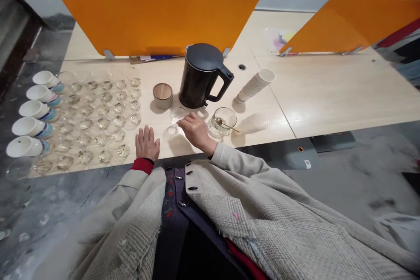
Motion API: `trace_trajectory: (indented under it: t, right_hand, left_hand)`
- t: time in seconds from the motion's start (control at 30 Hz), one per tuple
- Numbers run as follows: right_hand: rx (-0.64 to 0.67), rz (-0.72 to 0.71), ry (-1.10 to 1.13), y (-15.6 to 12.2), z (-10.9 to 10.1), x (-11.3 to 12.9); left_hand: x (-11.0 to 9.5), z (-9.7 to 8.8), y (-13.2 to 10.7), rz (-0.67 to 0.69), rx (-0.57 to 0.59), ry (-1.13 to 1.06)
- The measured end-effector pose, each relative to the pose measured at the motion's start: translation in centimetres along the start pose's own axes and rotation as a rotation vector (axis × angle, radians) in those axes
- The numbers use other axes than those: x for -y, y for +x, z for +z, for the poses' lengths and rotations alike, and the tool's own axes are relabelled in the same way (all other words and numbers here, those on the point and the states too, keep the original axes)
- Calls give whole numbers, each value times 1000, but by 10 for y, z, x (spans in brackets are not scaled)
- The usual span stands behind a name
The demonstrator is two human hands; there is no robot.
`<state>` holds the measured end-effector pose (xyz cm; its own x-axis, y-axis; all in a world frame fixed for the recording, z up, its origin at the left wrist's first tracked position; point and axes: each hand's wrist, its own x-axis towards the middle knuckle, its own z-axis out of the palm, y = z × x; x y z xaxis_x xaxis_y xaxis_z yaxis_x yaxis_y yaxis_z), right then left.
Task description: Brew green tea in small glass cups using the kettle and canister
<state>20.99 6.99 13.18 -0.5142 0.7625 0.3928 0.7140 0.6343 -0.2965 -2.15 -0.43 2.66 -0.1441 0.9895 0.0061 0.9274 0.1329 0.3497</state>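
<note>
My left hand [147, 143] lies flat on the pale wood table [272, 96], fingers apart, holding nothing, just right of rows of small glass saucers [98, 116] with specks in them. My right hand [196, 130] reaches across, its fingertips at the rim of a small clear glass [178, 115]. Beyond that hand stands a black electric kettle [200, 76]. To its right, a clear glass cup [225, 119] holds a gold spoon [226, 124] and sits on a glass saucer. A wood-lined cup [162, 95] stands left of the kettle.
A tilted stack of paper cups [255, 85] lies to the right of the kettle. White cups with blue bands [32, 127] lie on their sides along the table's left edge. Orange desk dividers [154, 15] stand behind. The table's front edge runs just below my hands.
</note>
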Motion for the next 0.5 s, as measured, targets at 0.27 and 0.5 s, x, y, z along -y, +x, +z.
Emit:
trace_trajectory:
  t: [0.27,0.5]
  right_hand:
    - [342,49,-33,26,44,20]
    - [360,61,-43,26,55,21]
  left_hand:
    - [-1,1,-2,-3,-19,-30]
    - [0,2,-2,-13,-8,-20]
